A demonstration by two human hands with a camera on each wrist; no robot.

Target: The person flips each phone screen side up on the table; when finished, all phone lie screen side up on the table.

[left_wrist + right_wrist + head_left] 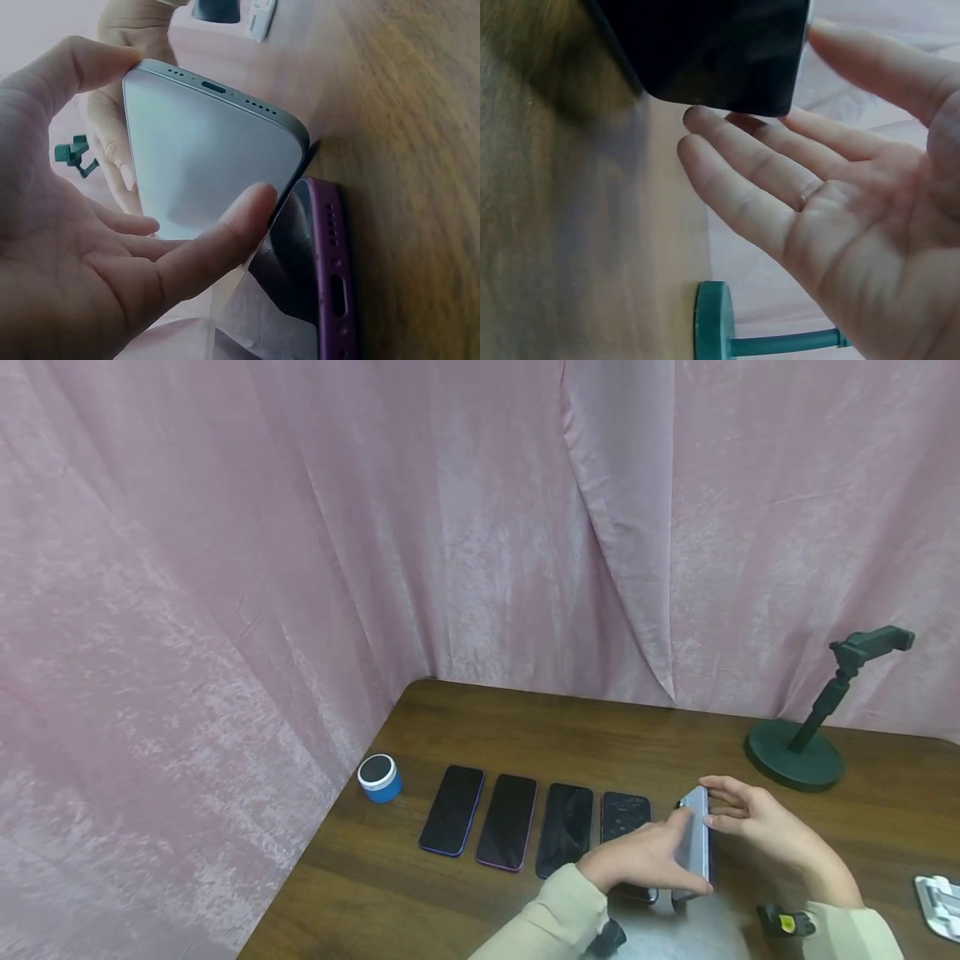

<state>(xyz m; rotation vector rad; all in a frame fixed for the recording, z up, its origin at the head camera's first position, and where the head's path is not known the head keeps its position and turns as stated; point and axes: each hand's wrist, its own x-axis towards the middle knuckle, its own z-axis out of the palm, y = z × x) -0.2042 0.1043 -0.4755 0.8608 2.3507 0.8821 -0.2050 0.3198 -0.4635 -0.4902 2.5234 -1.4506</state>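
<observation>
A smartphone [699, 839] with a pale face and a silver edge stands tilted up on its long side at the right end of a row of phones. My left hand [651, 857] grips it, thumb and fingers on opposite edges near its port end, as the left wrist view [214, 150] shows. My right hand [772, 827] pinches the far end between thumb and fingers. In the right wrist view, the dark glossy side of the smartphone [712, 56] faces that hand. Partly hidden by my left hand lies a dark phone [626, 812] with specks or cracks on its screen.
Further left lie a black phone [566, 828], a purple-edged phone [507, 822] and a blue-edged phone [452, 810], screens up. A blue-and-white round jar [380, 778] sits near the left table edge. A green phone stand [795, 756] is at the back right, a white folding holder [939, 906] at far right.
</observation>
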